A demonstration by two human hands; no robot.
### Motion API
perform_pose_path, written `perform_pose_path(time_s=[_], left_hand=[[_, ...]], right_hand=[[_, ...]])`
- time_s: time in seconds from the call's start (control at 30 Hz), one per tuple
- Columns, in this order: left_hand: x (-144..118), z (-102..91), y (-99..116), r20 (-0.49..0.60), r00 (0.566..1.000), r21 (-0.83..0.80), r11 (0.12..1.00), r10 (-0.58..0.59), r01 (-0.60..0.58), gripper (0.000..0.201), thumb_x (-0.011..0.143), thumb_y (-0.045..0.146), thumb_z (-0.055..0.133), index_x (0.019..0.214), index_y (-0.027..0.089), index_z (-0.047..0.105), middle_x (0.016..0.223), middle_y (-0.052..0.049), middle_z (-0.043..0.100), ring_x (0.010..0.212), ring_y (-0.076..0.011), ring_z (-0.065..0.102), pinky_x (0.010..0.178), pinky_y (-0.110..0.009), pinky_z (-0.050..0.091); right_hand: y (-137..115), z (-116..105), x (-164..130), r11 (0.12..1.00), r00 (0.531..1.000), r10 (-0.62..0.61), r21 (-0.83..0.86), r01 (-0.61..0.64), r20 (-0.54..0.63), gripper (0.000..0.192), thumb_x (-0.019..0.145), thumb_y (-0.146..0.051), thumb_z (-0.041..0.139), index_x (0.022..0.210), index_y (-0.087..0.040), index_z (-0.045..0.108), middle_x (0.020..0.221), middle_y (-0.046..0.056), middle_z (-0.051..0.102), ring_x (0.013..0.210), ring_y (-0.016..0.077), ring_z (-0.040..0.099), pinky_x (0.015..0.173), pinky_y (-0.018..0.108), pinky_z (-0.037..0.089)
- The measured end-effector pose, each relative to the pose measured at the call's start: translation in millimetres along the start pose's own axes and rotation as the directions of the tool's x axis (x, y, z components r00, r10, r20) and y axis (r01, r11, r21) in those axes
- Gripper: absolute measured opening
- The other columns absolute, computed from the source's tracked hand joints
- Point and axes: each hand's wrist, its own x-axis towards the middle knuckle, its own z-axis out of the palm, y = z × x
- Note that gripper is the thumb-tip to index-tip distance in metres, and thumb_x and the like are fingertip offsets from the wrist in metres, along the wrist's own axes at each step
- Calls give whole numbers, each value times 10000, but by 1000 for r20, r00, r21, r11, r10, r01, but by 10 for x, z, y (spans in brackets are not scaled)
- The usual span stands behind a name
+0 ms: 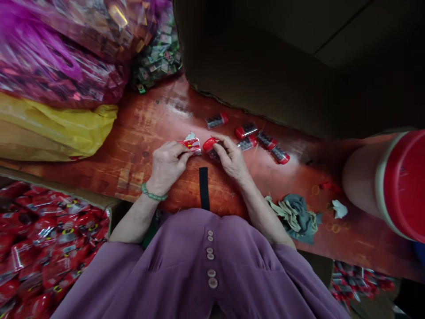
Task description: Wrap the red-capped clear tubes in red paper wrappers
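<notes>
Item: small clear tube (212,148) w/ red cap, dark contents; held in right hand (232,159), fingers closed round it. Cap end points left, toward the other hand; long axis runs roughly left-right across the table (142,128), tilted slightly toward the person at its right end. Body mostly hidden under the fingers.

Item: red foil wrapper (191,144), pinched between thumb and fingers of left hand (166,166). Lies just beside the tube's cap, to its left; whether the two touch can't be told. Wrapper's open end, if any, not readable.

Key relation: cap end faces wrapper, both at table centre, hands near each other, approx. level. Right hand nearer the loose stock.

Loose stock: spare tubes (262,139), same type, lying flat in a scattered row to the right of right hand and beyond it; one apart, further left.

Other:
- green bead bracelet (152,195) on left wrist
- crumpled cloth (294,215), near right forearm
- box of red packets (43,248), person's left
- yellow bag (56,128), far left
- cardboard box (265,62), behind the tubes
- large red-lidded tub (388,181), right edge, on its side
</notes>
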Motion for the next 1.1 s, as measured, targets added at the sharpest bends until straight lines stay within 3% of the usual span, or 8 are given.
perform_pose_path(time_s=[0.17,0.27,0.37,0.47,0.6,0.73,0.9,1.1], left_hand=[[-48,-47,92,-17,999,-120,992,-35,33,99,855,268,706,809,216,776,819,-15,772,761,-168,704,732,-278,547],[-120,-65,176,34,998,-266,962,-47,54,91,853,236,701,862,216,790,876,-18,786,808,-164,721,797,-279,563],[-208,-63,255,112,989,-384,914,-92,128,77,830,255,729,816,210,790,840,-16,782,750,-152,711,747,-267,565],[-281,-49,318,166,977,-444,874,-133,194,68,787,257,768,780,192,788,774,-23,766,693,-144,688,675,-254,545],[-325,-52,384,234,960,-522,813,-155,258,73,741,254,796,760,185,784,762,-23,758,679,-139,672,671,-253,543],[-343,-74,405,285,943,-565,764,-173,311,80,730,268,801,758,195,785,772,-21,761,694,-142,671,698,-265,553],[-377,-72,352,327,927,-569,745,-183,348,92,737,289,794,754,199,783,752,-22,754,688,-141,670,685,-266,538],[-426,-33,310,459,866,-536,715,-201,450,124,739,321,776,768,203,800,757,-38,758,677,-148,660,648,-261,514]], right_hand=[[-14,20,-228,775,950,300,559,-295,86,484,839,-602,671,1152,-236,620,728,-49,634,518,77,589,462,182,469],[-38,-14,-324,667,937,321,670,-325,136,492,791,-584,726,1133,-245,629,727,-57,626,509,62,569,432,163,438],[-69,-60,-427,661,943,295,679,-319,156,477,780,-525,758,1154,-260,630,785,-51,633,555,61,576,462,170,453],[-125,-93,-544,725,955,275,628,-282,112,470,795,-490,757,1187,-265,630,779,-43,640,611,83,606,509,188,479],[-237,-134,-685,880,974,225,429,-202,-3,445,837,-494,722,1216,-273,644,1039,12,704,876,141,672,774,291,579],[-316,-211,-755,985,998,50,168,-44,-35,322,907,-404,670,1201,-272,687,1136,38,714,1005,178,664,929,377,551],[-363,-324,-768,988,986,-145,-46,149,88,291,957,-289,618,1241,-287,684,1095,40,736,968,179,672,891,372,551],[-426,-414,-751,966,931,-71,-209,154,357,339,1002,-330,537,1303,-228,655,1069,84,716,950,192,669,865,350,545]])
